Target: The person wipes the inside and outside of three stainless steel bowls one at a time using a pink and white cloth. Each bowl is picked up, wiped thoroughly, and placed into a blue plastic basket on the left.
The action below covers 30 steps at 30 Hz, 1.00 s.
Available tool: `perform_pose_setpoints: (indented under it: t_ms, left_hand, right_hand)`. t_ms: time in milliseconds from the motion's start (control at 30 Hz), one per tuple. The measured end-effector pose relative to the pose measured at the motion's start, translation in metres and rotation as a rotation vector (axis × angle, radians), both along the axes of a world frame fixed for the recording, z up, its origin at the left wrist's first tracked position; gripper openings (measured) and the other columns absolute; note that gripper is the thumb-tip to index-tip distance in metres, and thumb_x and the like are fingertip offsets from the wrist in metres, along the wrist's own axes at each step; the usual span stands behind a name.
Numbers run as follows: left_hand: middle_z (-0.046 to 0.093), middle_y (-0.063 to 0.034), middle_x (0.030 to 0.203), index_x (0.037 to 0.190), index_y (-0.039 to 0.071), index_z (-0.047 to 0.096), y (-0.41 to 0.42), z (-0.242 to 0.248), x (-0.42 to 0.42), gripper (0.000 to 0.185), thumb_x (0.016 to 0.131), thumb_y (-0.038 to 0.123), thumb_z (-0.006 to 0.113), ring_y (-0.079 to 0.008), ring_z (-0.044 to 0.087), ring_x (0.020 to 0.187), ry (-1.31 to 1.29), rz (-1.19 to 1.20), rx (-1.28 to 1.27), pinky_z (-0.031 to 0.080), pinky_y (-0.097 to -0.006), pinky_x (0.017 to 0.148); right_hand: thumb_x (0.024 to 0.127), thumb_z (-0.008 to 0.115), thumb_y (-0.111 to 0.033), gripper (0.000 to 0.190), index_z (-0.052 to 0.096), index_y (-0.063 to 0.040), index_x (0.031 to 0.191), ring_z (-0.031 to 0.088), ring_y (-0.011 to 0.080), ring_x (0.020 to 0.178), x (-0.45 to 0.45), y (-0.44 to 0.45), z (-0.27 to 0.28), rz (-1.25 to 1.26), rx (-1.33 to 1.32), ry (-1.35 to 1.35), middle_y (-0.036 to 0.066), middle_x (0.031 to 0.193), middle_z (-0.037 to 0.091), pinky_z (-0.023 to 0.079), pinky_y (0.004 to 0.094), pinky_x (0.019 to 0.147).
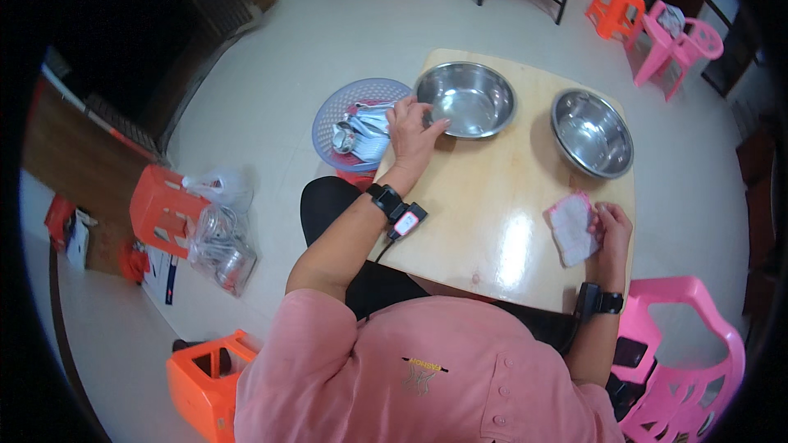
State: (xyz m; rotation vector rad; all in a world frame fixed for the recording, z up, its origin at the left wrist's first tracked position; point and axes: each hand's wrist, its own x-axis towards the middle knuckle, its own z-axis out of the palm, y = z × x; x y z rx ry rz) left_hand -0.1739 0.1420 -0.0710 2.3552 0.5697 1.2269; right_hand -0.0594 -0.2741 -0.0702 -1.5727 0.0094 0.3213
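My left hand (411,135) is at the near-left rim of a stainless steel bowl (471,101). Its thumb and fingers are apart over the rim; whether they touch the metal is hard to tell. At the right side of the table, my right hand (612,231) has its curled fingers on the edge of a small white cloth with pink edging (572,231). A second stainless steel bowl (591,132) stands farther up on the right. Both bowls look empty and sit on the pale wooden table (468,209).
Left of the table, a purple plastic basket (329,114) holds white spoons (369,135) and other utensils. An orange-red stool (163,209) and bagged metalware (225,246) are farther left. A pink chair (695,301) stands close on the right, and an orange stool (206,381) lower left.
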Motion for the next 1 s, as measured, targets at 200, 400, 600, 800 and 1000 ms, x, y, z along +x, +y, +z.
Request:
perform_pose_setpoints:
  t_ms: [200,400,600,800,1000]
  left_hand:
    - [0.063,-0.0192,0.092,0.123,-0.003,0.057,0.013,-0.005,0.015,0.053,0.075,0.014,0.074,-0.0338,0.064,0.073,-0.041,0.037,-0.894,0.053,-0.0431,0.058]
    - [0.063,-0.0195,0.078,0.093,-0.007,0.060,0.045,-0.001,0.006,0.020,0.073,-0.008,0.057,-0.0385,0.066,0.053,-0.234,-0.160,-1.398,0.052,-0.0497,0.035]
    - [0.063,-0.0191,0.076,0.099,-0.007,0.058,0.109,-0.008,-0.033,0.020,0.079,-0.007,0.054,-0.0327,0.063,0.047,-0.527,0.027,-1.425,0.050,-0.0394,0.033]
    - [0.063,-0.0208,0.083,0.099,-0.008,0.058,0.148,-0.031,-0.045,0.020,0.080,-0.006,0.057,-0.0315,0.062,0.050,-0.637,0.365,-1.342,0.051,-0.0385,0.035]
    - [0.067,-0.0245,0.091,0.097,-0.016,0.061,0.147,-0.046,-0.040,0.018,0.081,-0.007,0.059,-0.0354,0.067,0.055,-0.465,0.489,-1.444,0.054,-0.0424,0.037]
  right_hand:
    - [0.100,0.059,-0.010,0.010,0.065,-0.004,0.096,0.045,0.0032,0.050,-0.002,0.004,0.004,-0.029,-0.063,-0.042,-0.002,0.068,0.058,0.030,0.0187,0.045]
    - [0.100,0.060,-0.013,0.011,0.067,-0.004,0.099,0.049,0.0032,0.052,-0.003,0.004,0.005,-0.055,-0.066,-0.028,-0.003,0.069,0.059,0.030,0.0173,0.045]
    - [0.100,0.064,-0.017,0.014,0.068,-0.005,0.103,0.051,0.0037,0.052,0.003,-0.004,-0.003,-0.031,-0.108,-0.089,-0.003,0.069,0.060,0.029,0.0171,0.043]
    - [0.100,0.064,-0.017,0.013,0.068,-0.005,0.101,0.052,0.0040,0.053,0.010,-0.009,-0.008,-0.027,-0.122,-0.089,-0.003,0.070,0.060,0.030,0.0170,0.043]
    - [0.100,0.064,-0.017,0.013,0.068,-0.005,0.100,0.052,0.0042,0.053,0.011,-0.011,-0.009,-0.017,-0.106,-0.096,-0.003,0.070,0.060,0.030,0.0170,0.044]
